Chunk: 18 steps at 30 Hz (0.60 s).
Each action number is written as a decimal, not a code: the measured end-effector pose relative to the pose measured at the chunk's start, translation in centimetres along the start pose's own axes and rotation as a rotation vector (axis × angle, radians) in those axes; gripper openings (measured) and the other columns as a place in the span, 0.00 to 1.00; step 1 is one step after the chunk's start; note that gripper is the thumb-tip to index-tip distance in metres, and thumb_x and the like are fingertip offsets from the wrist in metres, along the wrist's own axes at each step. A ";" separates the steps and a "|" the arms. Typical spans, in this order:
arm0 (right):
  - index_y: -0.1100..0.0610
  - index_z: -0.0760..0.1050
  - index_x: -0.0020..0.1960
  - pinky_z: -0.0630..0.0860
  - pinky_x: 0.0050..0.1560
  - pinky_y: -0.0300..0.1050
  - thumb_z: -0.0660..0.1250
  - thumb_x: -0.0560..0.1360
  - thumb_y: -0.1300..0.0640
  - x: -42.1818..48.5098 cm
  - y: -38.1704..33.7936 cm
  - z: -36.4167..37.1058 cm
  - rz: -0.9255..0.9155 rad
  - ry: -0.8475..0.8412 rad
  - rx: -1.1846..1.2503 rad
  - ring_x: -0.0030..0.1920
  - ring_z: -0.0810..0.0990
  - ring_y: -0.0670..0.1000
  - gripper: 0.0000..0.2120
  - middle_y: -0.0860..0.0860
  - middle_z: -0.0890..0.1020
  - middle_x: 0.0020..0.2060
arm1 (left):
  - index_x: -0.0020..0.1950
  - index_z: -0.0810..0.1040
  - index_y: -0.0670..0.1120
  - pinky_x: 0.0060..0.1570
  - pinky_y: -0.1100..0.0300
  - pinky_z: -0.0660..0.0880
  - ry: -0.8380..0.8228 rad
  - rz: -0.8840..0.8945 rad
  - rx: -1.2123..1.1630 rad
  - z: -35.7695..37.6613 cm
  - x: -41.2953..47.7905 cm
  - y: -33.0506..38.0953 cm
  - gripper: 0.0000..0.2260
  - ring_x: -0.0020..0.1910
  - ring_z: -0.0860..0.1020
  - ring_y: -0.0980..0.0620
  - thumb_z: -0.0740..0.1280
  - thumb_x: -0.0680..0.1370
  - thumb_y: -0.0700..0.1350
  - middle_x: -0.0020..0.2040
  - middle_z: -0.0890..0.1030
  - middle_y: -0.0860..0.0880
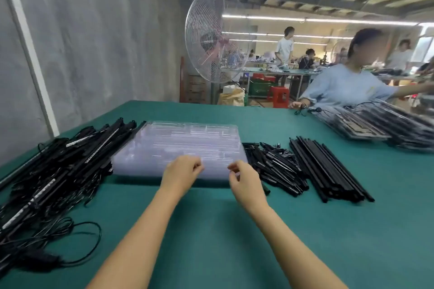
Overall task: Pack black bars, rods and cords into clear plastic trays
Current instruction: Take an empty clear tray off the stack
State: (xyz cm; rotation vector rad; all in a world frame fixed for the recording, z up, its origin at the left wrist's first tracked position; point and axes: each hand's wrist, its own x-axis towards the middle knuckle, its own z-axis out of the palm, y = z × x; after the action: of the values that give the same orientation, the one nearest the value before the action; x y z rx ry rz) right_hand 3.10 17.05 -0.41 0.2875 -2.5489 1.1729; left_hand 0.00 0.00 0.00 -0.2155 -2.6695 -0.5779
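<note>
- I can read no writing anywhere. Some black bars (pixel 58 171) in the left heap carry white strips, but any print on them is too blurred to read.
- The counter (pixel 211 230) is covered in a flat, dull green mat.
- The clear plastic trays (pixel 187 145) sit in one stack at the middle of the counter. They are glossy and see-through, with long moulded channels across the top one.
- The black bars are long and square-edged. They are heaped left of the stack, touching its left side, and thin black cords (pixel 77 230) loop out of the heap toward me.
- Just right of the stack lies a loose pile of short black pieces (pixel 274 166). Beyond it, slim straight black rods (pixel 328 171) lie side by side.
- Filled trays (pixel 375 124) with black parts inside lean at the far right of the counter.
- My left grip (pixel 182 171) has its fingers curled at the near edge of the stack. I cannot tell whether it has hold of a tray.
- My right grip (pixel 244 180) is beside it, apart from it. Thumb and forefinger are drawn close together at the same edge, and again I cannot tell if they pinch anything.
- Across the counter a person in a pale blue top (pixel 340 87) reaches out to the right, and a wire-caged fan (pixel 216 35) stands behind.
</note>
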 end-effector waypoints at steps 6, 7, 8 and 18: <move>0.60 0.73 0.60 0.72 0.48 0.48 0.57 0.77 0.64 1.4 1.1 2.1 0.069 0.147 -0.091 0.50 0.76 0.56 0.13 0.54 0.72 0.58 | 0.52 0.77 0.48 0.48 0.58 0.65 0.176 0.067 0.112 1.0 0.5 -0.4 0.07 0.52 0.72 0.49 0.65 0.78 0.49 0.47 0.76 0.50; 0.61 0.74 0.59 0.72 0.48 0.48 0.57 0.77 0.64 1.6 1.3 2.2 0.056 0.167 -0.109 0.52 0.75 0.56 0.13 0.55 0.73 0.57 | 0.53 0.77 0.49 0.49 0.58 0.63 0.193 0.075 0.131 0.9 0.7 -0.4 0.07 0.52 0.72 0.50 0.65 0.78 0.49 0.48 0.76 0.51; 0.62 0.74 0.59 0.71 0.49 0.48 0.58 0.77 0.65 1.8 1.3 2.2 0.031 0.190 -0.143 0.53 0.74 0.56 0.12 0.55 0.74 0.56 | 0.54 0.78 0.49 0.50 0.58 0.62 0.206 0.085 0.161 0.8 1.0 -0.4 0.08 0.52 0.72 0.50 0.64 0.78 0.50 0.48 0.76 0.51; 0.62 0.82 0.45 0.77 0.39 0.52 0.75 0.57 0.73 1.4 2.3 3.8 -0.227 0.498 -0.394 0.41 0.81 0.60 0.18 0.57 0.83 0.41 | 0.49 0.83 0.48 0.49 0.56 0.74 -0.155 -0.028 -0.002 -1.2 3.9 -0.5 0.07 0.50 0.78 0.48 0.65 0.78 0.45 0.49 0.82 0.50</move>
State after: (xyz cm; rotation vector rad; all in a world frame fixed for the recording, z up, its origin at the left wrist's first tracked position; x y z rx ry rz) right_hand 0.35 15.55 -3.84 0.1570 -2.1687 0.5523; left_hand -3.23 -0.71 2.42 -0.2330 -2.8258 -0.5945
